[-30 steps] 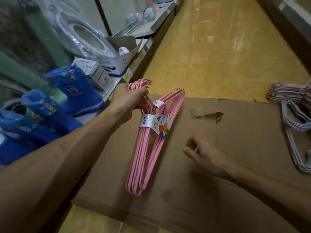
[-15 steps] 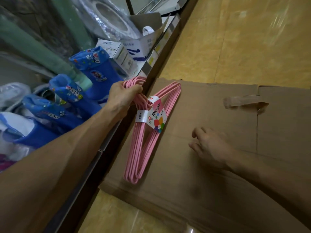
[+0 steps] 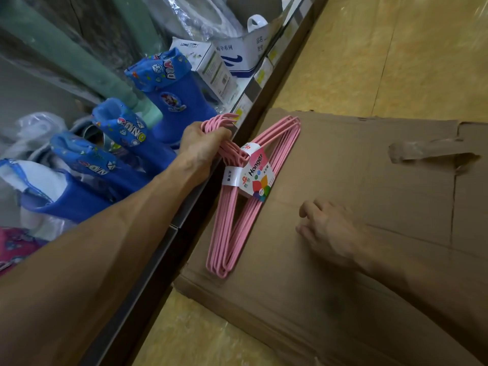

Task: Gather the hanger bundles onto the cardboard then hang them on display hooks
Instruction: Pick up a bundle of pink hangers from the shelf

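left hand: the left hand (image 3: 203,143) is curled round the hook ends of the pink hanger bundle (image 3: 239,204), gripping it at the top, just over the edge of the shelf (image 3: 184,215).
right hand: the right hand (image 3: 328,231) rests low over the cardboard (image 3: 369,180), back up, fingers loosely bent and holding nothing; whether the fingertips touch the board i cannot tell.
hanger bundle: pink wire hangers stacked tight together, tilted, with the hooks up at the left hand and the lower corner down near the near-left edge of the cardboard. the far arm of the bundle reaches out over the board's upper left corner.
label: a white paper band and a pink card label (image 3: 254,175) printed "hanger" wrap the neck of the bundle, just below the left hand.
cardboard: a flattened brown box lying on the yellow tiled floor (image 3: 383,62), with creases and a strip of brown tape (image 3: 425,151) peeling at a torn slot toward the right.
gap between hands: the right hand is near the bundle's lower arm, but apart from it.
shelf side: blue children's rain boots (image 3: 169,93) with cartoon prints stand in a row on the shelf at left, beside a white box (image 3: 211,67) and a white and blue carton (image 3: 243,54).
behind the boots: pale green rolls (image 3: 79,62) and clear plastic wrapping (image 3: 190,14), blurred.
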